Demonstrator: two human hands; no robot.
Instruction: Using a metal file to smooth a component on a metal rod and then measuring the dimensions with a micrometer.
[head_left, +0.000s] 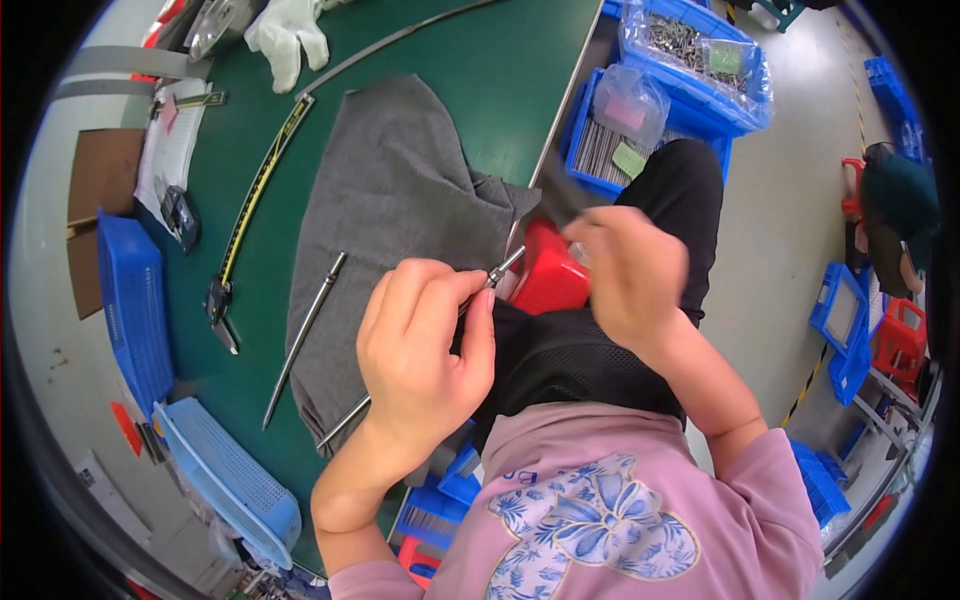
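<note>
My left hand (415, 335) is closed round a slim metal rod (345, 420), thumb and fingers pinching it near its upper end. The stepped tip (508, 263) sticks out past the fingertips, and the lower end slants down to the left over a grey cloth (385, 180). My palm covers the rod's middle. To the right of the tip, apart from it, is my right hand (635, 265), its fingers curled and smeared by motion; whether anything is in them I cannot make out. A second metal rod (305, 340) lies on the cloth's left edge.
The green table (480, 50) bears a digital caliper (262, 170), white gloves (288, 45) and a light blue basket (230, 475). A red container (552, 275) sits by my lap. Blue bins (590, 180) of metal parts stand beyond my knee. Another person (895, 215) is far right.
</note>
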